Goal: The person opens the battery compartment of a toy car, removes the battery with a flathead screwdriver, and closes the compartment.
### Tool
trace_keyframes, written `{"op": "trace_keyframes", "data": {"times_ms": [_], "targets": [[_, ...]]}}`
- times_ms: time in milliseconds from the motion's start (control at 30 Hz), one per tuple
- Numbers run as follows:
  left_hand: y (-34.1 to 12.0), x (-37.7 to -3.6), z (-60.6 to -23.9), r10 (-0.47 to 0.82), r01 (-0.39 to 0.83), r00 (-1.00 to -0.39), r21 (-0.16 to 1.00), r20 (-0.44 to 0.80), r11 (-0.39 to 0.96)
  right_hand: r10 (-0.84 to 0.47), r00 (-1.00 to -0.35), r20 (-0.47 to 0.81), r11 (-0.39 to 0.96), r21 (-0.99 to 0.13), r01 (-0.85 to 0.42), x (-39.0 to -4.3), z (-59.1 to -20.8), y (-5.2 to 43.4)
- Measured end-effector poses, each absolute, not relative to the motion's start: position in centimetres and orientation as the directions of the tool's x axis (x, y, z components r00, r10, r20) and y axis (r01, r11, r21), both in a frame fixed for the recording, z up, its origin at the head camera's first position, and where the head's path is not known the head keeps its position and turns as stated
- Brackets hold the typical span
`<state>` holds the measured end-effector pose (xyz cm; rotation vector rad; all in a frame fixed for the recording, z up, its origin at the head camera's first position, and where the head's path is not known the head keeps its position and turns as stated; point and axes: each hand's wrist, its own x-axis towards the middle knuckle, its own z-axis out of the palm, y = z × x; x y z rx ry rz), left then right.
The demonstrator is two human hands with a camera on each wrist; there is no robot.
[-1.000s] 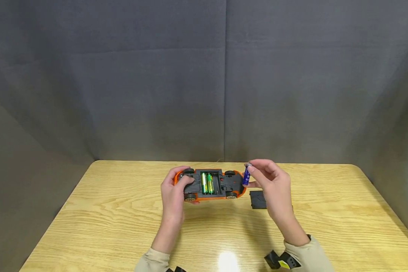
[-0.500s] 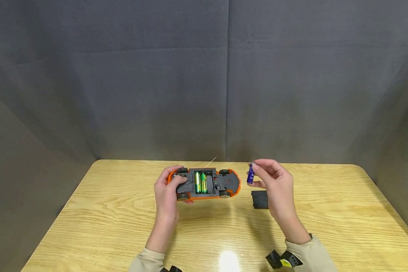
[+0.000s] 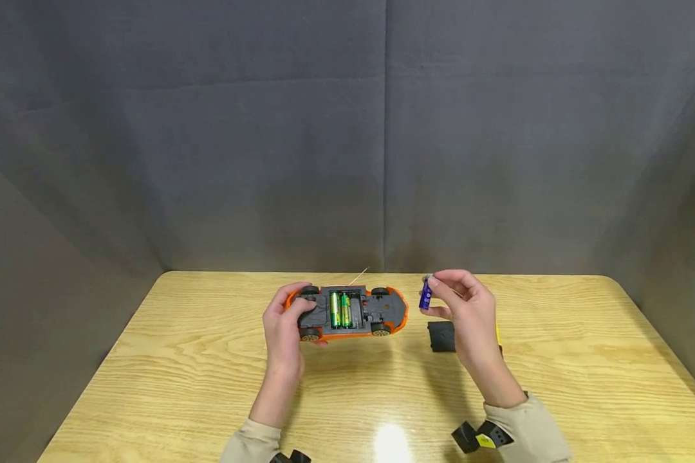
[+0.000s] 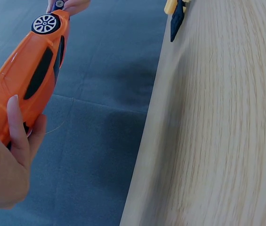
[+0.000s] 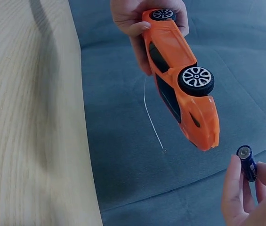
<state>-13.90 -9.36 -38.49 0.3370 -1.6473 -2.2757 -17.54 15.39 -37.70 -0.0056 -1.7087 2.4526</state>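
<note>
My left hand [image 3: 286, 321] grips one end of an orange toy car [image 3: 350, 313] held upside down above the table [image 3: 168, 386]. Its open battery bay holds two green batteries [image 3: 340, 309]. The left wrist view shows the car's orange body [image 4: 29, 77] in my left hand [image 4: 5, 160]; the right wrist view shows the car [image 5: 182, 80] with a thin wire aerial [image 5: 151, 117]. To the right of the car, my right hand [image 3: 460, 302] pinches a small blue battery [image 3: 425, 297] upright; in the right wrist view the battery [image 5: 247, 162] sits between my fingertips.
A black battery cover [image 3: 440, 337] lies on the table under my right hand, with something yellow [image 3: 497, 334] behind the hand. A grey cloth backdrop surrounds the table. The left wrist view shows a black and yellow item [image 4: 176, 14] at the table edge.
The car has shifted left with my left hand, opening a gap between it and the blue battery. My right hand has stayed almost in place.
</note>
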Motion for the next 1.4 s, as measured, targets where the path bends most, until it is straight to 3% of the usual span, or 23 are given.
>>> {"op": "trace_keyframes", "data": {"times_ms": [933,1400], "targets": [[-10.0,-14.1,-38.6,-0.394,0.114,-0.919,0.951,-0.009,-0.287,0.021,-0.997,-0.08,-0.28,-0.958,0.071,-18.1,-39.3,15.5],[-10.0,-14.2,-38.7,-0.385,0.107,-0.923,0.951,-0.014,-0.291,-0.068,-0.985,-0.156,-0.18,-0.97,0.166,-18.7,-40.3,15.3]]}}
